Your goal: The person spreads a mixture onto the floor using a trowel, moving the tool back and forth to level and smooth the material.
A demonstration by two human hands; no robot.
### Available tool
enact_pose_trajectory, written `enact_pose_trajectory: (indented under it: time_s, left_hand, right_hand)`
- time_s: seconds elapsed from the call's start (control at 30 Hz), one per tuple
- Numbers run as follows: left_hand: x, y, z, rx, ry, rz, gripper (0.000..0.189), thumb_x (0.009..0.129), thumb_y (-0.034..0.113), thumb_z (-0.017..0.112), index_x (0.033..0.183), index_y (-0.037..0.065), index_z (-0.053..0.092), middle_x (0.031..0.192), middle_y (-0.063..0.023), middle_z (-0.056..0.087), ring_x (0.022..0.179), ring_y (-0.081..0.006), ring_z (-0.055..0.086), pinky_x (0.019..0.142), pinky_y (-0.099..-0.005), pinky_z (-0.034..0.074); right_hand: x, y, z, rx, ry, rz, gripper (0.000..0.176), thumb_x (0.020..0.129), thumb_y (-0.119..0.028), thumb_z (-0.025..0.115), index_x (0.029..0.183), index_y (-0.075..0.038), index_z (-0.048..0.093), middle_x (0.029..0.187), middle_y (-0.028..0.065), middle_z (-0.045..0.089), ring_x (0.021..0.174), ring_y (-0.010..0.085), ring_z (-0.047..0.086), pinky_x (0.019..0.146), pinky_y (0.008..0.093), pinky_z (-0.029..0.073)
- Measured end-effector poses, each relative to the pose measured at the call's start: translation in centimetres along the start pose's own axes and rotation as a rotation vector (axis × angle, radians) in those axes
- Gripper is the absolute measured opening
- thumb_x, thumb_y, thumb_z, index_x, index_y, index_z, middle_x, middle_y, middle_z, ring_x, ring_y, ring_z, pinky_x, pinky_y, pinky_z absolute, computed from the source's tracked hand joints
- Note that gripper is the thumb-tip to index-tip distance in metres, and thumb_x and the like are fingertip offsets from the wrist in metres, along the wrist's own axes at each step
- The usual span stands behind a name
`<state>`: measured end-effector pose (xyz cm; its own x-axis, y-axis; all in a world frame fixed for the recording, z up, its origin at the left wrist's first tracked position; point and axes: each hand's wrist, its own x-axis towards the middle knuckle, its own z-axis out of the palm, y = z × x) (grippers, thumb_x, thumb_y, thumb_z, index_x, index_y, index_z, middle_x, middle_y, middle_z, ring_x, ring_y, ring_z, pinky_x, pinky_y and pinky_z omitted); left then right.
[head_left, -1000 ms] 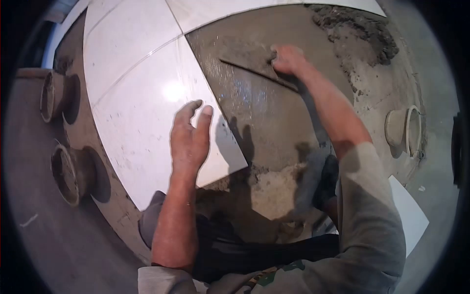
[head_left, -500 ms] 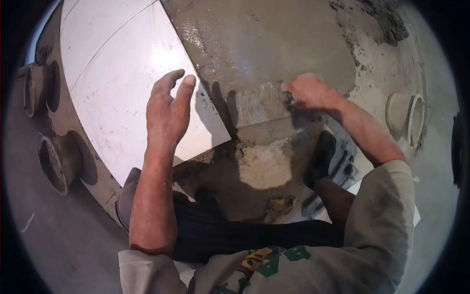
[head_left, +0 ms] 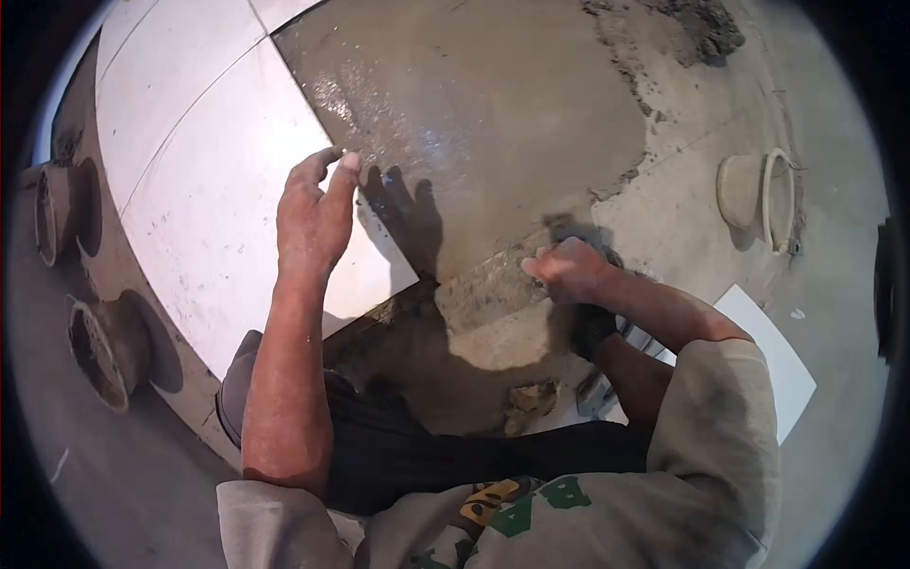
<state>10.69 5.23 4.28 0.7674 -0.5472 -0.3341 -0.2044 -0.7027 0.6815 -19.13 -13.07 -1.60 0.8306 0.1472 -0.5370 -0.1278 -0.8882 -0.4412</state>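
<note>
My left hand (head_left: 315, 213) hovers over the right edge of the large white tiles (head_left: 223, 190), its thumb and fingers apart and nothing between them. Right of the tiles spreads a smooth layer of wet grey mortar (head_left: 493, 123). At the near edge of that mortar, my right hand (head_left: 573, 270) is closed around the handle of a flat trowel (head_left: 488, 289). Mortar smears the trowel's blade, which lies against the layer; the handle is mostly hidden by my fingers.
Two mud-stained buckets (head_left: 59, 213) (head_left: 109, 351) stand at the left, another bucket (head_left: 754, 199) at the right. A white tile piece (head_left: 773, 356) lies beside my right arm. Loose mortar clumps (head_left: 697, 28) are at the top right. My foot (head_left: 592, 332) rests below my right hand.
My right hand has moved down and slightly left with the trowel, toward my body. The left hand has stayed open above the tile edge. The whole view has shifted a little.
</note>
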Motion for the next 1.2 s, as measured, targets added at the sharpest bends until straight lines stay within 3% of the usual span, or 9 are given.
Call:
enact_pose_trajectory:
  time_s: [0.17,0.23,0.57,0.67,0.83,0.9,1.0,1.13,1.2]
  left_hand:
    - [0.2,1.3,1.0,-0.022,0.0,0.038,0.053,0.091,0.043,0.053,0.121,0.0,0.059,0.123,-0.0209,0.057,0.118,-0.0318,0.052,0.101,-0.0386,0.039]
    - [0.0,1.5,1.4,-0.029,-0.011,0.059,0.053,0.091,0.043,0.054,0.122,0.0,0.059,0.123,-0.0208,0.057,0.117,-0.0312,0.053,0.1,-0.038,0.04]
    - [-3.5,2.6,3.5,0.028,-0.126,0.021,0.05,0.093,0.038,0.055,0.124,-0.001,0.056,0.121,-0.0192,0.059,0.108,-0.0278,0.059,0.093,-0.0371,0.046]
    - [-5.2,2.7,3.0,0.0,-0.129,-0.142,0.055,0.094,0.04,0.053,0.125,-0.005,0.054,0.113,-0.0194,0.062,0.092,-0.0237,0.063,0.079,-0.0337,0.051]
    - [-7.6,3.3,2.4,0.086,-0.028,-0.31,0.053,0.093,0.038,0.054,0.123,-0.005,0.055,0.102,-0.0145,0.064,0.086,-0.0209,0.062,0.077,-0.0327,0.051]
    - [-9.1,2.1,3.0,-0.039,0.036,-0.254,0.052,0.094,0.037,0.053,0.122,-0.006,0.056,0.098,-0.0114,0.063,0.084,-0.0188,0.061,0.077,-0.0318,0.049]
    - [-11.6,-3.0,4.9,0.014,0.018,-0.365,0.044,0.094,0.033,0.056,0.119,-0.004,0.058,0.098,-0.012,0.065,0.084,-0.0168,0.06,0.076,-0.0312,0.05]
    - [-15.2,-7.4,9.8,-0.075,0.108,-0.698,0.038,0.093,0.035,0.056,0.108,0.0,0.062,0.085,-0.0066,0.065,0.074,-0.0137,0.06,0.066,-0.0294,0.049]
    - [-15.8,-7.9,11.7,-0.285,0.249,-0.957,0.035,0.093,0.037,0.056,0.1,0.002,0.06,0.081,-0.0063,0.063,0.068,-0.0143,0.061,0.059,-0.03,0.049]
  right_hand:
    - [-3.8,0.6,-2.6,-0.04,0.023,0.06,0.019,0.075,-0.018,0.059,0.092,-0.01,0.057,0.078,0.0142,0.062,0.072,0.0381,0.064,0.062,0.0474,0.051]
    - [-6.5,1.8,-5.1,-0.048,-0.117,0.309,0.025,0.073,-0.017,0.061,0.096,-0.01,0.056,0.081,0.0146,0.063,0.078,0.0374,0.064,0.065,0.046,0.051]
    - [-20.1,17.7,-2.2,0.101,0.408,1.235,0.042,0.076,-0.025,0.064,0.11,-0.001,0.058,0.095,0.0259,0.065,0.094,0.0393,0.062,0.083,0.0458,0.05]
    - [-20.6,21.0,-0.5,0.095,0.165,1.353,0.05,0.077,-0.028,0.063,0.117,0.002,0.056,0.098,0.0248,0.066,0.095,0.0391,0.063,0.087,0.0429,0.05]
    - [-18.6,25.4,-2.9,-0.236,0.038,1.069,0.047,0.086,-0.032,0.059,0.118,-0.001,0.048,0.112,0.0232,0.055,0.115,0.039,0.05,0.092,0.0454,0.047]
    - [-15.3,27.5,-3.8,-0.328,0.258,0.656,0.025,0.084,-0.015,0.052,0.106,-0.004,0.057,0.107,0.0198,0.056,0.102,0.0359,0.057,0.084,0.0453,0.048]
    - [-11.0,27.6,-5.3,-0.265,0.343,0.252,0.026,0.082,-0.015,0.053,0.105,-0.004,0.057,0.104,0.0193,0.057,0.098,0.036,0.057,0.082,0.0464,0.048]
    - [-9.8,26.7,-5.1,-0.196,-0.067,0.487,0.022,0.077,-0.015,0.058,0.095,-0.003,0.062,0.099,0.0211,0.061,0.099,0.0368,0.058,0.086,0.0441,0.047]
    - [-10.1,28.4,-3.7,-0.25,0.016,0.438,0.022,0.077,-0.016,0.059,0.093,-0.002,0.062,0.099,0.0213,0.062,0.097,0.0371,0.059,0.085,0.0439,0.048]
